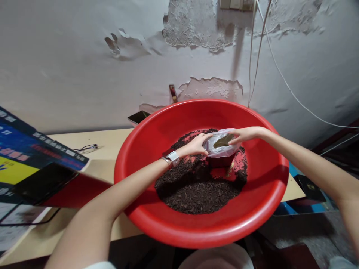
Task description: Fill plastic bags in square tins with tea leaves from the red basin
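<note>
The left hand [198,145] reaches over the left rim of the red basin [207,237], thumb and forefinger parted widely, their tips touching the left edge of a clear plastic bag [209,145]. The right hand [245,134] comes in across the basin's right rim, its fingers bent at the bag's opposite edge — a small gap shows between the upper and lower fingertips. Whether those right fingertips pinch the film or merely rest against it, I cannot tell.

The bag lies between the two hands, inside the basin and right of its middle, mouth facing up, with an olive-brown patch [223,140] showing within. Under it stands a dark red box [220,162]; the bag seems to sit in the box's top, though the film hides the join.

Dark loose shreds [196,196] cover much of the basin's floor, thickest toward the near rim — bare red shows around the box. A watch [174,158] circles the left wrist. The basin stands on a pale worktop [110,140], and a pair of glasses [89,146] lies toward the worktop's far edge, left of the basin.
</note>
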Demonstrator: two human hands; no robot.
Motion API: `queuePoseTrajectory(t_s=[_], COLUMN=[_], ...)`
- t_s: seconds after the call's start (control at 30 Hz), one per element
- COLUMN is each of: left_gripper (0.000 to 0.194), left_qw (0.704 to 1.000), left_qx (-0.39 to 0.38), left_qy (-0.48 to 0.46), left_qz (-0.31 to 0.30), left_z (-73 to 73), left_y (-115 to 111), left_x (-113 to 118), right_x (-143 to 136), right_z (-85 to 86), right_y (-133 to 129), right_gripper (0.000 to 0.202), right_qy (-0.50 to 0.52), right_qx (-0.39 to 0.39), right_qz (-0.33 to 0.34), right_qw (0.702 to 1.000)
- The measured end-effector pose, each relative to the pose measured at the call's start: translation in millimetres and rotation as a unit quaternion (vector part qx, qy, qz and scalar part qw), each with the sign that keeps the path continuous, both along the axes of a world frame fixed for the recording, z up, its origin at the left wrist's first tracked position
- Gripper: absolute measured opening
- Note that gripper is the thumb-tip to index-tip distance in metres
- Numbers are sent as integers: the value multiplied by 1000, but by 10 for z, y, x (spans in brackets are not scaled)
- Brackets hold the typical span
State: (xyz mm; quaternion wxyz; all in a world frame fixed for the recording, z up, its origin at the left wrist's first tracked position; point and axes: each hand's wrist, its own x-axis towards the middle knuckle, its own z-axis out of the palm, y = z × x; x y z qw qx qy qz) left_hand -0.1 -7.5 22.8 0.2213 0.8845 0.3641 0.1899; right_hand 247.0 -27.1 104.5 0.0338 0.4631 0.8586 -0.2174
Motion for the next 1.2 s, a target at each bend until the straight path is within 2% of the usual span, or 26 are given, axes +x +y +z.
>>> queuePoseTrajectory(t_s=[0.03, 0.1, 0.17, 0.27, 0.4, 0.5, 0.6, 0.7, 0.83, 0.93, 1.07, 1.2], left_gripper=[80, 75, 78, 83, 84, 87, 90, 89, 77, 63, 60, 52], left_qw=[999, 996, 995, 996, 999, 1000, 999, 987, 937, 896, 883, 880], left_qx=[36, 86, 97, 80, 43, 12, -48, -144, -311, -410, -430, -429], left_qy=[9, 21, 35, 41, 30, 6, -22, -73, -155, -171, -186, -195], left_qz=[3, 11, 10, 7, 7, -9, -8, -2, -29, 5, 28, 52], left_z=[33, 94, 128, 112, 57, 44, 31, -31, -242, -395, -409, -395], left_y=[-27, -71, -87, -58, 26, 98, 185, 266, 266, 170, 52, -44], left_x=[-21, -56, -73, -55, -4, 19, 37, 45, -7, -79, -117, -105], right_x=[-27, -78, -103, -72, 39, 120, 180, 221, 281, 329, 355, 332], right_z=[102, 242, 257, 73, -261, -378, -391, -408, -557, -738, -932, -1020], right_y=[-30, -91, -138, -154, -88, -17, 57, 125, 144, 110, 75, 5], right_gripper=[45, 36, 32, 41, 69, 83, 84, 83, 83, 99, 110, 108], right_qy=[-66, -162, -200, -171, -69, -1, 45, 95, 171, 236, 266, 254], right_qx=[23, 97, 158, 168, 131, 117, 73, 23, -63, -89, -73, -59], right_qz=[-12, -39, -49, -47, -55, -43, -39, -40, -80, -98, -100, -105], right_qw=[997, 981, 966, 970, 987, 992, 996, 994, 980, 963, 956, 960])
